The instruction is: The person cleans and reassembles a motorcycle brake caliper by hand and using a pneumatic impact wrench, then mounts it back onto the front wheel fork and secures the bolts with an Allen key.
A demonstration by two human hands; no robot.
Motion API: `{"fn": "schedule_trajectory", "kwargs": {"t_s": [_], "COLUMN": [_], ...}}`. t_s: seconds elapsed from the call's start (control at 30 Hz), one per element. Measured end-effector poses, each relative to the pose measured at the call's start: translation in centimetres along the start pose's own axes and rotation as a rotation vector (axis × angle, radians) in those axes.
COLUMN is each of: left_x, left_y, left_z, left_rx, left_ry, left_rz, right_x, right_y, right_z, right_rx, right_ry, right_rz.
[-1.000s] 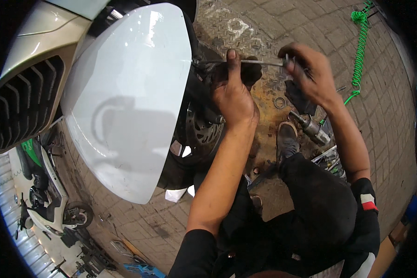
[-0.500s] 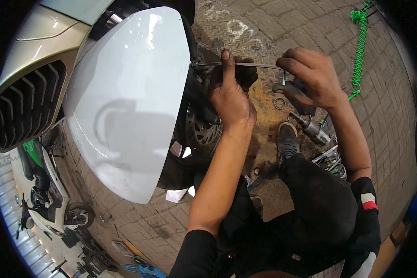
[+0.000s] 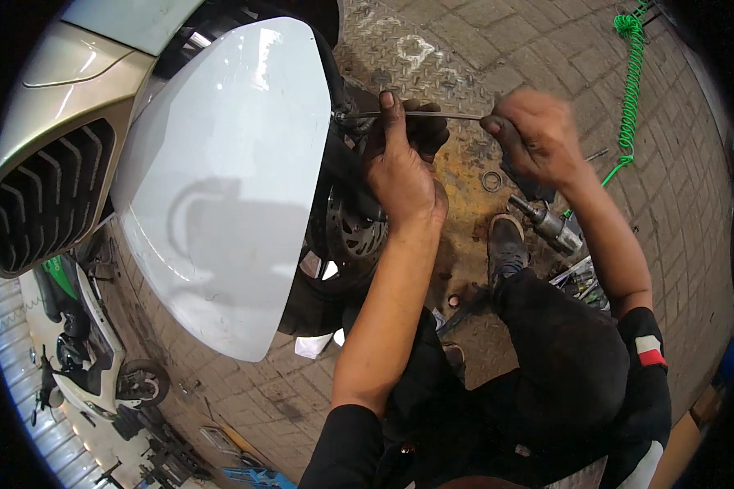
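A thin steel long-shafted wrench [image 3: 465,116] runs level from a fastener at the right edge of the white front fender [image 3: 245,138]. My left hand [image 3: 408,179] is closed around the shaft near the fender, thumb raised in front of it. At the shaft's outer end my right hand [image 3: 538,138] grips the handle, which its fingers cover; the back of this hand is blurred. Below my left hand are the brake disc [image 3: 357,232] and the dark tyre [image 3: 314,297], partly behind the fender.
An air impact tool [image 3: 553,228] lies by my shoe [image 3: 507,244], above a pile of hand tools [image 3: 583,285]. A metal ring [image 3: 492,181] rests on the worn metal plate. At the right hangs a green coiled hose [image 3: 632,98]. Another scooter [image 3: 86,342] stands at left.
My right hand has turned at the wrench's end, its fingers curling over the handle that showed before. My left hand has stayed nearly in place around the shaft.
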State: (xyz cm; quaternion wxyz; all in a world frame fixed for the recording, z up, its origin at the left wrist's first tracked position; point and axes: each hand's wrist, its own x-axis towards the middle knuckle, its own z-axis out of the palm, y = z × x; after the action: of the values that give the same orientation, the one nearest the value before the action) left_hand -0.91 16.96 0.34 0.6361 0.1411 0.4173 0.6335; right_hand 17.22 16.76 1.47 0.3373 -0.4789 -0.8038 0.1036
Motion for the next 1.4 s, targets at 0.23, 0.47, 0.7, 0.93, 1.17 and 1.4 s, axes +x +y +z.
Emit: {"fn": "schedule_trajectory", "kwargs": {"t_s": [0.23, 0.47, 0.7, 0.93, 1.17, 1.4], "left_x": [0.6, 0.2, 0.3, 0.5, 0.2, 0.2], "left_y": [0.1, 0.4, 0.8, 0.7, 1.0, 1.2], "left_z": [-0.9, -0.7, -0.9, -1.0, -1.1, -1.1], "left_rx": [0.032, 0.034, 0.067, 0.039, 0.026, 0.053], "left_ry": [0.018, -0.007, -0.046, -0.018, -0.057, -0.028], "left_rz": [0.018, -0.028, 0.050, 0.069, 0.028, 0.006], "right_x": [0.4, 1.8, 1.3, 1.1, -0.5, 0.3], "right_y": [-1.6, 0.3, -0.2, 0.6, -2.3, -1.2], "right_z": [-0.9, -0.7, 0.7, -0.2, 1.1, -1.0], "right_rx": [0.437, -0.155, 1.078, -0.146, 0.415, 0.203], "right_ry": [-0.177, 0.116, -0.174, 0.081, -0.046, -0.076], "right_rz": [0.421, -0.519, 0.695, -0.179, 0.380, 0.044]}}
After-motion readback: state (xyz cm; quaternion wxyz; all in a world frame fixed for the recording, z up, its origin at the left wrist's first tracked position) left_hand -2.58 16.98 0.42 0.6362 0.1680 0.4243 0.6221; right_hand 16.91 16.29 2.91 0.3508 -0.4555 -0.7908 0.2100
